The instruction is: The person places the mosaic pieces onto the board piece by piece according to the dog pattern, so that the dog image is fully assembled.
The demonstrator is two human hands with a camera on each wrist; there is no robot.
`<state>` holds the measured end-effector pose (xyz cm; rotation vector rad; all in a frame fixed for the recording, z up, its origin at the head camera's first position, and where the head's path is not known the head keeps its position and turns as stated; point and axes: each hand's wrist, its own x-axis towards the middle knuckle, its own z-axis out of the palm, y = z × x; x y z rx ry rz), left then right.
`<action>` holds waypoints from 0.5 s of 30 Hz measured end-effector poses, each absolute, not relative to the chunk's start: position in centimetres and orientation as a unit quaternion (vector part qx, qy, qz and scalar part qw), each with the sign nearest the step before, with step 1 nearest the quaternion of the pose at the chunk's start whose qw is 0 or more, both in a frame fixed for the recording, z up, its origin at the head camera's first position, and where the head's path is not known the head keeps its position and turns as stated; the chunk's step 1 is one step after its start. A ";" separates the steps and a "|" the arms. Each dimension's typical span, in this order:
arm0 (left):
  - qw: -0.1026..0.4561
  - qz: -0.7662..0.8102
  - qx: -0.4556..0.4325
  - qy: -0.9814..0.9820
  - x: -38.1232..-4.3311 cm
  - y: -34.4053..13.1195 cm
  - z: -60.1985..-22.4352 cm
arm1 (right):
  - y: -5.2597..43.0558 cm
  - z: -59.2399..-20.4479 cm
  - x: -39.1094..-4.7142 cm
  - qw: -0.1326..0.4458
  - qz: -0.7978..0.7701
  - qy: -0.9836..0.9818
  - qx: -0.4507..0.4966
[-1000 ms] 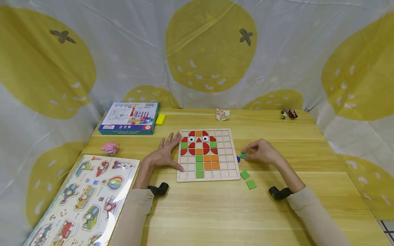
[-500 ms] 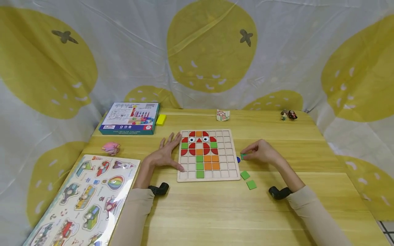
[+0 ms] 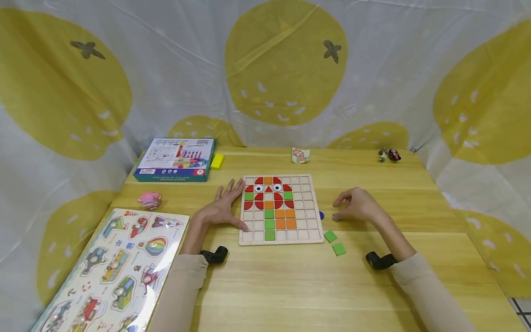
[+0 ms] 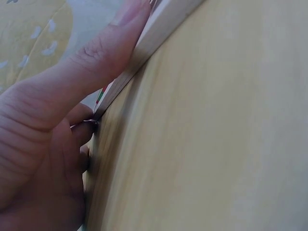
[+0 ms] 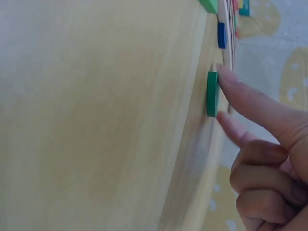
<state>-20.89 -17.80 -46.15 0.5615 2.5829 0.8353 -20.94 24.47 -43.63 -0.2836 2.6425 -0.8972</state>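
In the head view a wooden grid board point(image 3: 305, 237) holds red, orange and green tiles in an owl-like pattern with two eye tiles. My left hand point(image 3: 221, 210) lies spread at its left side, fingertips at the far edge and thumb over the near left corner. Right of the board, my right hand point(image 3: 356, 206) has thumb and index fingertips at opposite ends of a dark green tile point(image 5: 212, 94), low over the table. Its other fingers are curled. The thumb covers most of the tile in the head view. A blue piece point(image 3: 321, 215) touches the board's right edge.
Two light green tiles point(image 3: 339, 249) lie near the board's lower right. A vehicle puzzle point(image 3: 137, 249), pink toy point(image 3: 150, 200), boxed set point(image 3: 174, 159) and yellow block point(image 3: 217, 162) are on the left. A printed card point(image 3: 300, 155) and small figurines point(image 3: 394, 155) sit along the back.
My right hand has shifted a little right and toward me, away from the board, and the dark green tile has moved with it. Thumb and index fingertips look wider apart. My left hand stays put.
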 end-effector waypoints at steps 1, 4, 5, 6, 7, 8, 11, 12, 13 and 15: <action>0.183 0.297 0.199 0.916 -20.9 -17.8 -46.1 | 24.8 -43.5 -20.8 0.164 -0.306 0.934 -0.086; 0.182 0.298 0.200 0.916 -20.9 -17.9 -46.1 | 25.5 -43.2 -20.3 0.155 -0.288 0.943 -0.053; 0.182 0.299 0.200 0.915 -20.9 -17.9 -46.2 | 25.8 -43.1 -20.1 0.154 -0.289 0.944 -0.049; 0.182 0.300 0.200 0.915 -20.9 -17.9 -46.2 | 26.0 -43.2 -20.0 0.153 -0.291 0.943 -0.048; 0.182 0.302 0.199 0.914 -20.9 -17.9 -46.2 | 26.2 -43.2 -20.0 0.151 -0.295 0.942 -0.051; 0.182 0.304 0.199 0.914 -20.9 -17.9 -46.2 | 26.3 -43.3 -19.9 0.148 -0.298 0.941 -0.053; 0.182 0.308 0.201 0.912 -20.9 -17.8 -46.2 | 26.9 -43.3 -19.4 0.138 -0.300 0.943 -0.040; 0.182 0.309 0.203 0.911 -20.9 -17.8 -46.2 | 27.1 -43.2 -19.1 0.136 -0.298 0.944 -0.030; 0.182 0.309 0.204 0.911 -20.9 -17.8 -46.3 | 27.3 -43.1 -18.8 0.138 -0.295 0.945 -0.019; 0.184 0.310 0.204 0.910 -20.9 -17.8 -46.2 | 27.5 -43.0 -18.3 0.146 -0.296 0.944 -0.002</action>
